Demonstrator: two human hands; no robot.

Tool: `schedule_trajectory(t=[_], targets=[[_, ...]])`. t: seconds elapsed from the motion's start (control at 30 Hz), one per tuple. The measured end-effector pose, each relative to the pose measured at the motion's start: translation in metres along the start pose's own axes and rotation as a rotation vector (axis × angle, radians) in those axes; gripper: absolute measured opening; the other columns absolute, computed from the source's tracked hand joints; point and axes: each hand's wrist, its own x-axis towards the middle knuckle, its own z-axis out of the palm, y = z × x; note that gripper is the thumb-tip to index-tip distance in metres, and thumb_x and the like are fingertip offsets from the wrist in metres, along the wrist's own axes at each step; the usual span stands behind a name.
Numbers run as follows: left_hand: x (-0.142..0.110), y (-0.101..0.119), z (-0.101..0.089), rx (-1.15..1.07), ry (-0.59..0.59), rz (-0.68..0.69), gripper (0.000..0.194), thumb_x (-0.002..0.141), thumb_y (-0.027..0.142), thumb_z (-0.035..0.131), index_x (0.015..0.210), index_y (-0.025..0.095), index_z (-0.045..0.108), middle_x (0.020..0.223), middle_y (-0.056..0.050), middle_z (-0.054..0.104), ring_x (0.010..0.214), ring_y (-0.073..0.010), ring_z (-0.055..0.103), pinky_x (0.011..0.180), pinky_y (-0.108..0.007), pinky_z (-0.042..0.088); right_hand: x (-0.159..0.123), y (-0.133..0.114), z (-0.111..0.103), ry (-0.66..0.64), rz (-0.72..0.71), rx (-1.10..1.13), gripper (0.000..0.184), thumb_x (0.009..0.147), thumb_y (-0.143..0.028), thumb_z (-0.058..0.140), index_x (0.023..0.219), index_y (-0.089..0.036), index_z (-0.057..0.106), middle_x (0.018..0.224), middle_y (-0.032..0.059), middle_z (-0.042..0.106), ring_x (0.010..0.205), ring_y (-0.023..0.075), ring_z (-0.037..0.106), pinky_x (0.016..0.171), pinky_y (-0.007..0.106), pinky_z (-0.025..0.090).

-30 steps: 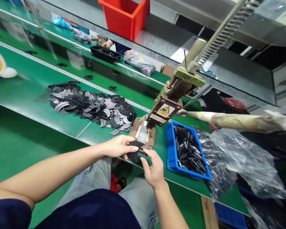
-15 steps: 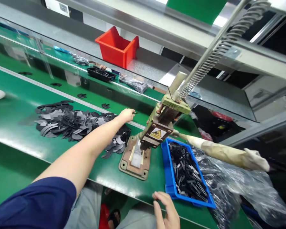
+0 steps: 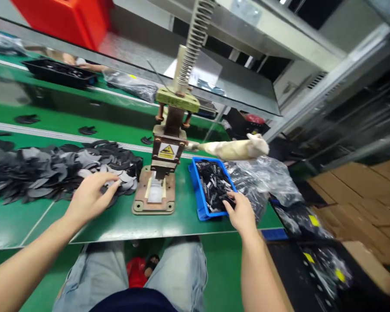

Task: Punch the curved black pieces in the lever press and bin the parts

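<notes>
Strips [image 3: 213, 180], dark and slim, lie heaped in the blue bin [image 3: 198, 197] on the green desk [image 3: 185, 224], right of the press [image 3: 165, 149]. The right hand [image 3: 243, 212] reaches over the bin's near right corner, fingers at the strips; whether they grip any, I cannot tell. The left hand [image 3: 90, 197], well apart from the right, is at the near side of the pile of curved pieces [image 3: 58, 169], its thumb and forefinger spread. The press's pale handle [image 3: 230, 149] points right, and a clear bag [image 3: 269, 175] lies beside the bin.
</notes>
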Motion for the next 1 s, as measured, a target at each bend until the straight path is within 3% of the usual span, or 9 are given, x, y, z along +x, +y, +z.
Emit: schedule_trajectory(t=[0.13,0.23,0.47,0.67,1.0], targets=[[-0.079,-0.012,0.016,-0.015,0.008,0.019,0.033,0.096,0.052,0.06,0.109,0.024,0.07,0.113,-0.01,0.076,0.108,-0.0307,0.07,0.101,-0.048,0.052,0.001,0.009,0.001,-0.044,0.094,-0.077,0.031,0.097,-0.037,0.058,0.122,-0.022,0.066,0.117,0.0104,0.069,0.11,0.0274,0.062,0.101,0.046,0.052],[-0.099,-0.014,0.026,-0.002,0.048,0.026,0.029,0.097,0.05,0.06,0.106,0.024,0.068,0.109,-0.011,0.075,0.106,-0.0313,0.069,0.1,-0.049,0.051,0.007,0.01,-0.001,-0.08,0.128,-0.126,0.033,0.095,-0.033,0.059,0.125,-0.022,0.066,0.118,0.0102,0.068,0.112,0.0278,0.06,0.104,0.046,0.049],[-0.096,-0.011,0.036,0.016,0.058,0.037,0.026,0.098,0.047,0.06,0.107,0.023,0.066,0.108,-0.009,0.072,0.105,-0.0296,0.068,0.101,-0.049,0.052,0.03,0.004,0.011,-0.183,0.135,-0.193,0.036,0.098,-0.034,0.06,0.132,-0.025,0.067,0.126,0.0103,0.065,0.12,0.0271,0.057,0.11,0.043,0.045],[-0.1,-0.013,0.04,0.04,0.036,0.037,0.025,0.097,0.047,0.061,0.105,0.024,0.067,0.108,-0.008,0.071,0.104,-0.0291,0.068,0.1,-0.047,0.053,0.044,-0.007,0.024,-0.25,0.115,-0.204,0.031,0.1,-0.034,0.062,0.127,-0.019,0.065,0.12,0.0081,0.067,0.114,0.0226,0.062,0.107,0.044,0.05],[-0.096,0.0,0.034,0.033,0.043,0.052,0.022,0.1,0.044,0.059,0.102,0.024,0.066,0.103,-0.007,0.071,0.1,-0.0281,0.068,0.097,-0.046,0.052,0.043,-0.008,0.019,-0.314,0.039,-0.254,0.025,0.1,-0.032,0.064,0.121,-0.019,0.066,0.119,0.006,0.067,0.115,0.0216,0.063,0.105,0.044,0.052]])
